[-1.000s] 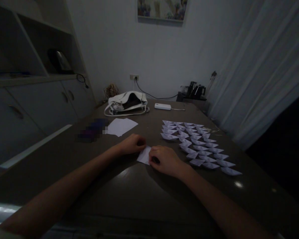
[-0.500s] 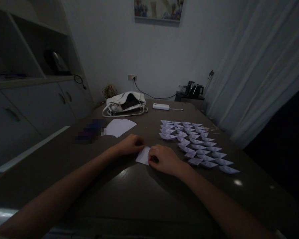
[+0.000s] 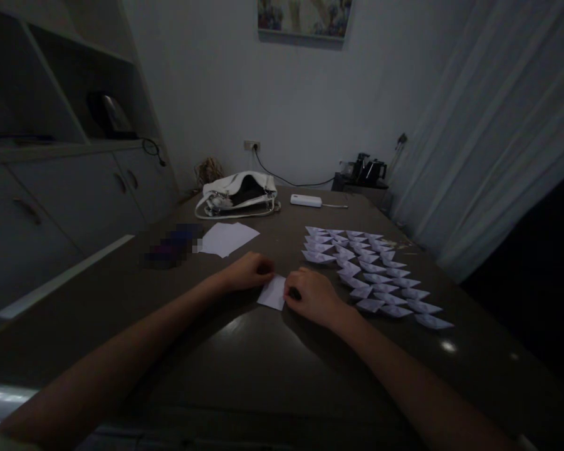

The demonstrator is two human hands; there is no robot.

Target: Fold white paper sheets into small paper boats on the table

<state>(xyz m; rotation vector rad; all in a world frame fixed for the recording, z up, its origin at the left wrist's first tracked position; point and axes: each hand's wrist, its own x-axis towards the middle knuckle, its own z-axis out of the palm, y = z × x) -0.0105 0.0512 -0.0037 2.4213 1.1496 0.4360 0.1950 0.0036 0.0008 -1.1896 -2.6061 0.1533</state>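
Note:
A small folded piece of white paper (image 3: 272, 294) lies on the dark table between my hands. My left hand (image 3: 250, 271) is closed at its far left corner, with the fingertips pressed on it. At the right edge of the paper, my right hand (image 3: 311, 293) is closed too, thumb and fingers pinching that edge. Several folded paper boats (image 3: 376, 278) stand in rows to the right of my right hand. Beyond my left hand lies a loose stack of white paper sheets (image 3: 228, 238).
A white handbag (image 3: 239, 188) rests toward the back of the table (image 3: 207, 376). Right of it lies a white power bank (image 3: 306, 200) with a short cable. A blurred dark item (image 3: 172, 246) is left of the sheets. Black kettles (image 3: 371, 171) stand beyond the far end.
My right hand has slid slightly to the right along the folded paper, showing more of it. My left hand stays at its corner. The whole view has shifted a little.

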